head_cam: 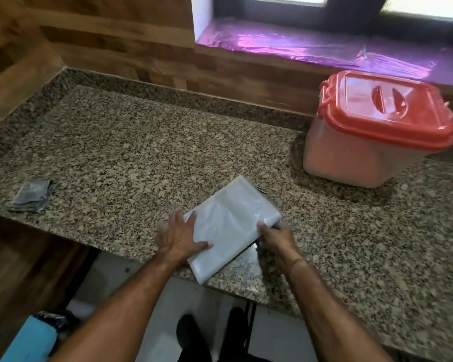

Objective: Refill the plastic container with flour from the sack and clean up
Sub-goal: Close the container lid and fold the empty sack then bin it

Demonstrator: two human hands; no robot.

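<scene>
Grip: the left hand (179,240) is pressing flat on the folded sack (230,226) with its fingers spread and its thumb lying across the sack's near part. The right hand (277,240) is pinching the sack's right edge, thumb on top and the other fingers curling at the edge, where blur is hiding the detail.

The sack, white and translucent, is lying on the speckled stone bench (141,152), with its near corner reaching the bench's front edge. Both forearms are crossing that edge toward the sack.

The plastic container (351,163) is standing behind and to the right of the sack, well apart from it, and is wearing its red lid (387,111), which is sitting closed on the rim. A folded grey cloth (32,195) is lying to the left of the sack, well apart, close to the bench's front edge. Far behind the sack, beyond the container, purple foil (324,48) is covering the window sill. Below and left of the sack, at floor level, a blue object (29,338) is showing; what it is cannot be told.
</scene>
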